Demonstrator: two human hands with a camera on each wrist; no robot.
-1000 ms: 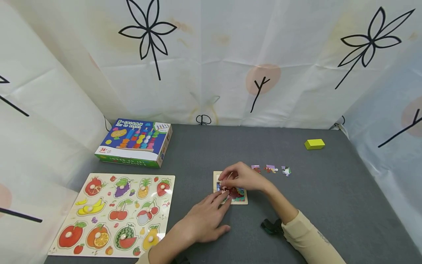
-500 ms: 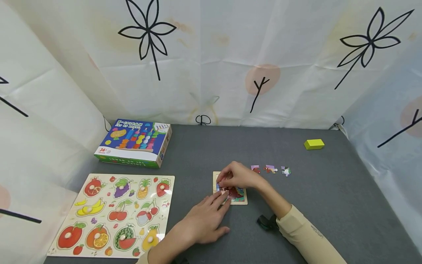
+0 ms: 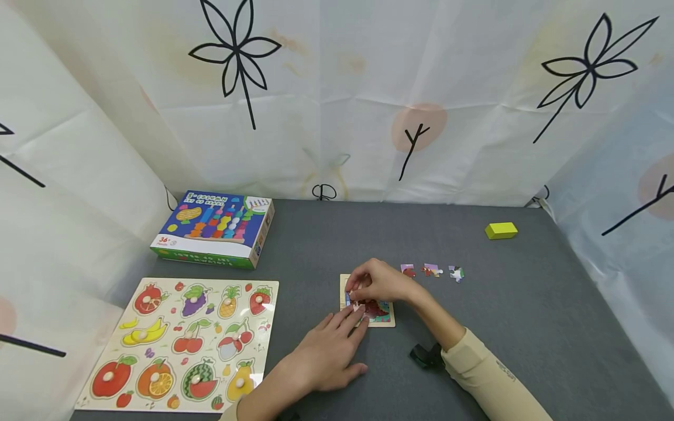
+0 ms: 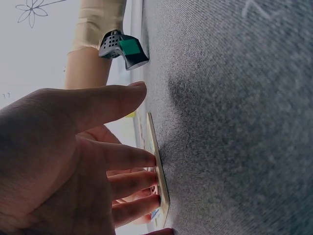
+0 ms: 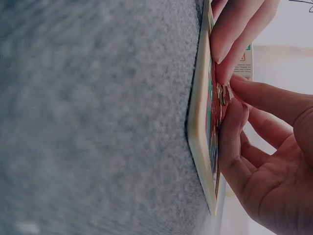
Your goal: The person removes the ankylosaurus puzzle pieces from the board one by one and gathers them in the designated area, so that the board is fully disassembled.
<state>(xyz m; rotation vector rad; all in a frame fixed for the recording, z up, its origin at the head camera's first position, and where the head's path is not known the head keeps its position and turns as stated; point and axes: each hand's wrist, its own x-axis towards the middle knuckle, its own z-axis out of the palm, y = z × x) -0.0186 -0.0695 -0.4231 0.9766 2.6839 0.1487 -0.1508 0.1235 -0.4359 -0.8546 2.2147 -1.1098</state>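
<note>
A small jigsaw puzzle in a pale wooden frame tray (image 3: 344, 282) lies mid-table under both hands. My left hand (image 3: 330, 354) rests its straight fingertips on the tray's near part, and in the left wrist view its thumb stands apart. My right hand (image 3: 385, 282) pinches a puzzle piece (image 5: 224, 94) between thumb and fingers at the picture's left side. In the right wrist view that piece sits slightly raised and tilted above the others. The fingers hide much of the picture. Three loose puzzle pieces (image 3: 433, 269) lie in a row just behind and right of the tray.
On the left is a fruit peg board (image 3: 210, 304), with a blue bead-toy box (image 3: 216, 225) behind it. A yellow block (image 3: 501, 230) sits at the back right. White printed curtains (image 3: 358, 70) border the grey table (image 3: 526, 327).
The right forearm has shifted slightly left and the right hand has turned a little, staying over the tray's left part. My left hand has hardly moved. The loose pieces lie as before.
</note>
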